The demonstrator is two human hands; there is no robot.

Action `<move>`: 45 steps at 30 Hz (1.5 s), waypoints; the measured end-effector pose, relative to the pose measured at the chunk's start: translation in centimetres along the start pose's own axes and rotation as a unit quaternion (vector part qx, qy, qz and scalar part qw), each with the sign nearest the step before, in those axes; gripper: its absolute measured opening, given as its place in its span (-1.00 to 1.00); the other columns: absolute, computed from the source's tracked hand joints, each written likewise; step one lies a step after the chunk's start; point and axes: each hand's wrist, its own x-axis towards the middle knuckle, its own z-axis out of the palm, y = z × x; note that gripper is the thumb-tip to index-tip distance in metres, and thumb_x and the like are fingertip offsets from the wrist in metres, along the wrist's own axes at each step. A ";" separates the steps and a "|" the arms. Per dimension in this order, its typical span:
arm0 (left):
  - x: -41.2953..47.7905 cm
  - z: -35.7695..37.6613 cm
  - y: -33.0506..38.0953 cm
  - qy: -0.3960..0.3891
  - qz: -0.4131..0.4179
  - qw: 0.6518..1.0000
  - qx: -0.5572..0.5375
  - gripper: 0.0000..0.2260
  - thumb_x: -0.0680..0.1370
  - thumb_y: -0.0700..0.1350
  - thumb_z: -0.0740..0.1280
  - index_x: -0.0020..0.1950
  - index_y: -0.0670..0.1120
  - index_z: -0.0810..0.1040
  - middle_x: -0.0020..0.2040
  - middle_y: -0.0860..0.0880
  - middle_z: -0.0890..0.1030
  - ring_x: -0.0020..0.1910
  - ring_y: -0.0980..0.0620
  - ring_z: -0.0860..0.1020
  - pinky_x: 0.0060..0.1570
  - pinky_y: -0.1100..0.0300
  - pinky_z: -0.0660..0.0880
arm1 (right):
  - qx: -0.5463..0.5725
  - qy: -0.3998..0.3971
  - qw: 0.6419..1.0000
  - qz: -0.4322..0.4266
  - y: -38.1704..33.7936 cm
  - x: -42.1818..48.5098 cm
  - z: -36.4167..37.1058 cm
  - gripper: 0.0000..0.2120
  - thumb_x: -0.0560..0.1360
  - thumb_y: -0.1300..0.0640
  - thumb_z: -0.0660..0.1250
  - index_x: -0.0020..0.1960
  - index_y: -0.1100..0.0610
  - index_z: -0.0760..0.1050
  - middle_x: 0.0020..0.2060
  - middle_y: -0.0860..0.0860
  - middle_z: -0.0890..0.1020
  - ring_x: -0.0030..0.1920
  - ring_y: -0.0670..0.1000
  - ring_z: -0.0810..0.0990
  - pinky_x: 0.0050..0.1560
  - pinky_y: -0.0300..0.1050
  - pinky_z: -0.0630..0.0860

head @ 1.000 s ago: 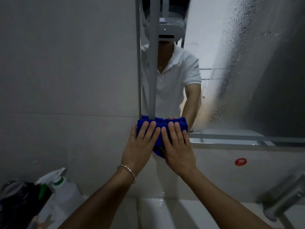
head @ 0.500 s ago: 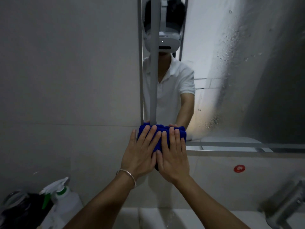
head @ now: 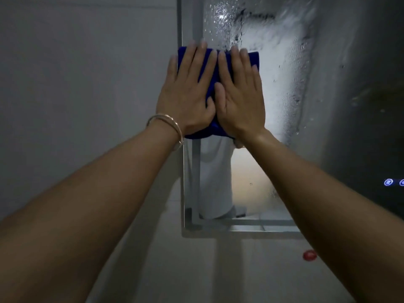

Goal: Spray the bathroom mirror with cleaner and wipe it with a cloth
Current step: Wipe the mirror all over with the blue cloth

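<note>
Both hands flat, fingers extended, pressed side by side onto blue cloth [head: 218, 68]. Left hand [head: 188, 92] on cloth's left half, fingertips [head: 192, 43] past its top edge; pinky side overlaps mirror frame edge. Right hand [head: 240, 99] on right half, thumb touching left hand's thumb area. Not gripped, cloth is pinned against glass by palms. Thin metal bracelet [head: 168, 121] seen on left wrist. Both forearms bare, extended up and fwd from btm corners.

Cloth is held on upper-left part of mirror [head: 284, 149], just beside its left frame edge [head: 180, 22]; cloth's btm edge shows below palms, right corner shows beyond right pinky.

Mirror glass above and right of cloth is covered w/ droplets and foggy spray film [head: 273, 51]; clearer strip seen below hands, where white shirt reflection [head: 214, 178] is visible. Mirror's btm frame [head: 240, 231] seen lower centre. Two small lit icons [head: 388, 182] at mirror's right edge. Grey tiled wall [head: 76, 84] left of mirror. Small red round sticker [head: 309, 255] on wall below mirror, partly hidden by right forearm.
</note>
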 end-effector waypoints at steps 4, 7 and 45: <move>-4.9 3.2 1.8 0.027 0.008 0.999 -0.025 -0.38 0.50 0.01 0.08 0.52 -0.18 0.04 0.52 -0.22 0.07 0.51 -0.17 -0.02 0.43 -0.13 -0.10 | -0.022 0.015 0.999 -0.040 0.5 -4.8 1.3 -0.49 0.58 0.03 0.04 0.49 0.18 0.20 0.47 0.21 0.24 0.48 0.17 0.15 0.44 0.07 0.03; -9.7 5.7 3.2 0.006 0.025 0.999 -0.024 -0.34 0.49 0.05 0.08 0.52 -0.16 -0.01 0.52 -0.22 0.06 0.50 -0.16 -0.05 0.43 -0.16 -0.06 | -0.026 -0.023 0.999 -0.033 0.5 -10.7 2.6 -0.48 0.59 0.02 0.04 0.51 0.17 0.14 0.49 0.19 0.19 0.50 0.14 0.08 0.47 0.07 0.01; 0.7 5.1 14.2 0.093 0.030 0.995 -0.025 -0.45 0.56 -0.03 0.05 0.50 -0.24 0.12 0.49 -0.28 0.15 0.49 -0.23 0.09 0.45 -0.09 -0.03 | -0.024 0.067 0.997 -0.030 12.9 -6.6 -2.5 -0.51 0.61 0.04 0.05 0.49 0.20 0.19 0.47 0.22 0.24 0.48 0.20 0.15 0.46 0.04 -0.03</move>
